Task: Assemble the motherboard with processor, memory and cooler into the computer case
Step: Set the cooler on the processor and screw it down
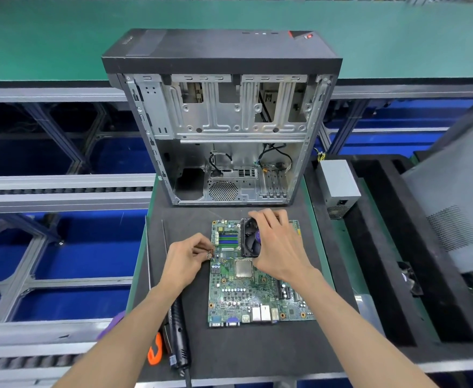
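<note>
- The motherboard point(257, 292) is laid flat on the worktop point(257, 348), beneath both hands.
- The cooler point(250, 239) is gripped, tilted on edge, by the curled right hand point(278, 247) over the board's far part.
- A small connector point(209, 256) is pinched by the left hand point(186, 260) at the board's left edge.
- The open computer case point(224, 130) stands beyond the hands.

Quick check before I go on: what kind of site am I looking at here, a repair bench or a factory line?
Most likely a computer assembly line in a factory. A green conveyor belt runs behind the open computer case, roller tracks pass on the left, and an electric screwdriver lies on the black mat beside the motherboard.
</note>
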Available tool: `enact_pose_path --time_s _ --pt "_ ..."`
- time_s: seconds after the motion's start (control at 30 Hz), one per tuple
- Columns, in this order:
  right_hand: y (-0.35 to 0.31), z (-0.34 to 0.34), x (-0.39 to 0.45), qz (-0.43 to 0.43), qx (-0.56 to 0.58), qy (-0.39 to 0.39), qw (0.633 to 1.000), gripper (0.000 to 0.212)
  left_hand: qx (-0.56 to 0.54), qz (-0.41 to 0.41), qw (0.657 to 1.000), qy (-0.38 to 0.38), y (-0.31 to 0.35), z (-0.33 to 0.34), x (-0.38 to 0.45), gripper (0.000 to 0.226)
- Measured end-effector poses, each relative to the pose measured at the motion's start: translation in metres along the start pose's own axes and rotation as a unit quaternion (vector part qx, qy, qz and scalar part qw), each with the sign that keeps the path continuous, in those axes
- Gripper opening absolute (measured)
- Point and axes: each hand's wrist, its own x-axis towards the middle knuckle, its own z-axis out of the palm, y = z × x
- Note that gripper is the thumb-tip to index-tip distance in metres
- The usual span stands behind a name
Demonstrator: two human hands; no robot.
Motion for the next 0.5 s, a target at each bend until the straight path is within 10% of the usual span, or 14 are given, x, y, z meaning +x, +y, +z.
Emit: enact_pose_path --time_s 0.5 --pt "-0.002 0.002 0.001 -0.011 0.006 0.006 1.0 0.087 0.049 0.009 0.998 -0.027 -0.012 0.005 0.002 0.038"
